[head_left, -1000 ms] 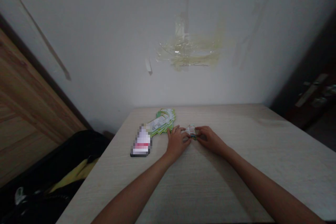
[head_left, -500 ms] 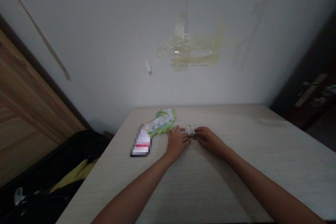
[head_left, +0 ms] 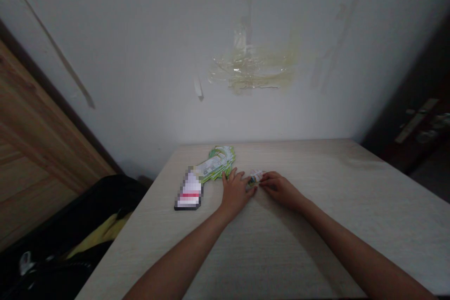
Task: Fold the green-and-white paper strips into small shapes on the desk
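Pale wood-grain surface (head_left: 316, 225) stands against a white wall with old tape marks. Both hands meet near its far middle: the left hand (head_left: 235, 192) lies flat, fingers spread, and the right hand (head_left: 279, 189) has its grip narrowed, pinching a small folded packet (head_left: 255, 176) on the surface between them. Green leaflets (head_left: 218, 164) and a phone (head_left: 190, 192) lie just left.

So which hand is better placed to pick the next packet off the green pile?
Probably the left hand: its fingertips lie right beside the green pile, and it looks flat and free. The right hand is farther off, its fingers at the small packet between the two hands.
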### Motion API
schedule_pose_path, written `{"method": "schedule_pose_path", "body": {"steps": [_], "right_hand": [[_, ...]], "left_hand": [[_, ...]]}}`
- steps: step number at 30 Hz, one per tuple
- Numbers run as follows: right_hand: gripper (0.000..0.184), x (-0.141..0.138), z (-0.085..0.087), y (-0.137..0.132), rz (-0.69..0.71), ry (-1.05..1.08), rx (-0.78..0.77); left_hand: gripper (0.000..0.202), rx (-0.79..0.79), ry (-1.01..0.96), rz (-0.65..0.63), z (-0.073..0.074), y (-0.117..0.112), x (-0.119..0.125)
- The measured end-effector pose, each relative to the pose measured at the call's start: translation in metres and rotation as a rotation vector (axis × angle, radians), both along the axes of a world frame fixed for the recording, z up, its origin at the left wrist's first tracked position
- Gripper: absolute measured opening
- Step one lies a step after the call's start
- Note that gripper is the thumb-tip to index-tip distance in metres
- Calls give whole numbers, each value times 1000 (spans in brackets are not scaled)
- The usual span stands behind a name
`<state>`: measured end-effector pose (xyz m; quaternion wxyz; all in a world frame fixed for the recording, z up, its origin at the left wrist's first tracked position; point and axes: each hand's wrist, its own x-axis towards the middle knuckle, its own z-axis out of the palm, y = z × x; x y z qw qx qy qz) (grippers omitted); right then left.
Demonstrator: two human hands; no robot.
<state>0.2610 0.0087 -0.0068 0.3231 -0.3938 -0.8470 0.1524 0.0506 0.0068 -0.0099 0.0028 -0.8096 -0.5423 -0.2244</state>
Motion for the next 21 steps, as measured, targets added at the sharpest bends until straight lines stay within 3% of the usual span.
{"method": "schedule_pose_path", "body": {"steps": [4,12,21], "right_hand": [[23,5,-1,3,-10,39,-54],[32,16,-14,17,-205,21,100],[29,10,-9,9,-168,-97,84]], "left_hand": [[33,-11,0,14,-4,3,-1],[31,-14,-16,15,-4,5,-4],[28,-15,-34,19,-3,5,-6]]}}
